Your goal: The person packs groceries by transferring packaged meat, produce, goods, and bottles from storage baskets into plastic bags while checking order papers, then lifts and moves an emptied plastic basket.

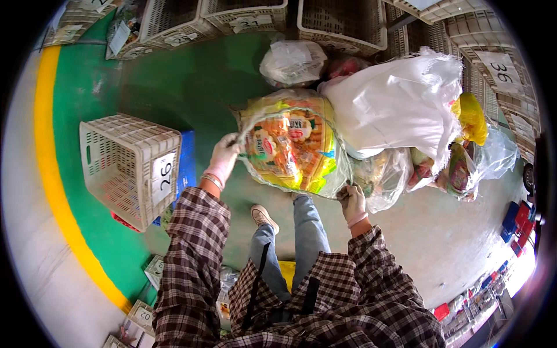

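A large clear plastic bag (343,165) hangs spread wide in front of me, its mouth facing up. Inside lie yellow and orange snack packets (290,142). My left hand (224,158), in a whitish glove, pinches the bag's rim on the left side. On the lower right, my right hand (352,203), gloved too, is closed on the same rim. Just beyond the right hand sits another clear bag (386,180) with pale contents that I cannot make out.
A bulky white woven sack (400,107) lies at the right, beside a yellow bag (473,119) and several filled bags. A knotted white bag (293,62) stands farther off. On the left, a beige crate (119,168) rests by a blue one (185,156). More crates (342,26) line the far side.
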### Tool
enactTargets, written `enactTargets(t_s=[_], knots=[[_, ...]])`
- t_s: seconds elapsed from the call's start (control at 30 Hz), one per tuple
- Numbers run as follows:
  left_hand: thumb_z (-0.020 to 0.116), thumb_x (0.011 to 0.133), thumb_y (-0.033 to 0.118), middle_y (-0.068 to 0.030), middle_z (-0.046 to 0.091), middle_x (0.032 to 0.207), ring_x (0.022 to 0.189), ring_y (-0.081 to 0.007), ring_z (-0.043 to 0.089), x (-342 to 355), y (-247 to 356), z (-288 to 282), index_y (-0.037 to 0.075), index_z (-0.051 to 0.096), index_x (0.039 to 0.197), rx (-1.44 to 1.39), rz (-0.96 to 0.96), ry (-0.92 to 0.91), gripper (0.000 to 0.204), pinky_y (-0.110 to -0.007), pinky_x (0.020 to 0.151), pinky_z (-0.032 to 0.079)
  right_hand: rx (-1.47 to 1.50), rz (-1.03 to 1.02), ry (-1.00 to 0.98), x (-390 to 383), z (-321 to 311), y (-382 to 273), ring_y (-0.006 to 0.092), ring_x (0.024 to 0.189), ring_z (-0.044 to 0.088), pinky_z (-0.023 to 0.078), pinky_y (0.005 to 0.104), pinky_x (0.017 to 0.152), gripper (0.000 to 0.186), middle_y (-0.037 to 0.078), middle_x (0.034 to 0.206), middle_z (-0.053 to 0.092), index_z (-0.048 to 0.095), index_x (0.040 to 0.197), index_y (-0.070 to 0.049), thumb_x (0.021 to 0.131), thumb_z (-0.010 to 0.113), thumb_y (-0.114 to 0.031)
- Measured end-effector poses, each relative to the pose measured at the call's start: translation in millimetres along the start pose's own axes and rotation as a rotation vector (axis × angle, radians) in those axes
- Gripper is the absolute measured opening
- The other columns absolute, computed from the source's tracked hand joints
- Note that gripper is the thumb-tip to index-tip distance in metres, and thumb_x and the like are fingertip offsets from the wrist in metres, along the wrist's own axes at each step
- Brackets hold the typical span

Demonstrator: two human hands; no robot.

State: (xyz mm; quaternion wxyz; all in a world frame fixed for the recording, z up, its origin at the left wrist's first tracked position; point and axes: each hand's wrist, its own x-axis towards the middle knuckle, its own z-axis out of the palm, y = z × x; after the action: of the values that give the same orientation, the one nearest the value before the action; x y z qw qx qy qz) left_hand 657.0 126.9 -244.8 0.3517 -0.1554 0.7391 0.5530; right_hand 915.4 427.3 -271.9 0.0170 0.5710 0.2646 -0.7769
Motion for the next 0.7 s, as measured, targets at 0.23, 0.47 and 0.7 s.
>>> enactTargets(t_s=[0.23,0.47,0.7], knots=[[0.062,0.077,0.016,-0.0137,0.047,0.127,0.112,-0.0244,0.049,-31.5,15.3,-6.6,0.006,0.045,0.127,0.230,0.100,-0.089,0.054,-0.034,0.093,0.041,-0.350,-0.063,-0.011,4.0,53.2,12.6,0.0135,0.070,0.050,0.041,0.0241,0.062,0.019,0.001,0.080,0.052,0.052,0.105,-0.008,0.086,0.050,-0.008],[0.070,0.071,0.024,-0.0240,0.039,0.129,0.118,-0.0416,0.040,-119.4,77.7,-184.9,0.007,0.041,0.130,0.699,0.695,0.382,0.067,-0.050,0.101,0.032,-0.604,-0.386,0.338,-6.2,135.4,23.6,0.0242,0.108,0.045,0.035,0.0345,0.099,0.065,0.014,0.123,0.045,0.029,0.137,-0.003,0.080,0.060,-0.002],[0.073,0.072,0.012,-0.0200,0.044,0.130,0.121,-0.0311,0.040,-184.9,-86.5,-488.0,-0.003,0.025,0.137,0.115,-0.033,1.319,0.082,-0.042,0.102,0.033,-1.319,-0.870,-0.474,-76.1,414.2,224.7,0.0312,0.120,0.041,0.033,0.0384,0.101,0.077,0.024,0.135,0.036,0.026,0.138,0.005,0.078,0.069,-0.019]])
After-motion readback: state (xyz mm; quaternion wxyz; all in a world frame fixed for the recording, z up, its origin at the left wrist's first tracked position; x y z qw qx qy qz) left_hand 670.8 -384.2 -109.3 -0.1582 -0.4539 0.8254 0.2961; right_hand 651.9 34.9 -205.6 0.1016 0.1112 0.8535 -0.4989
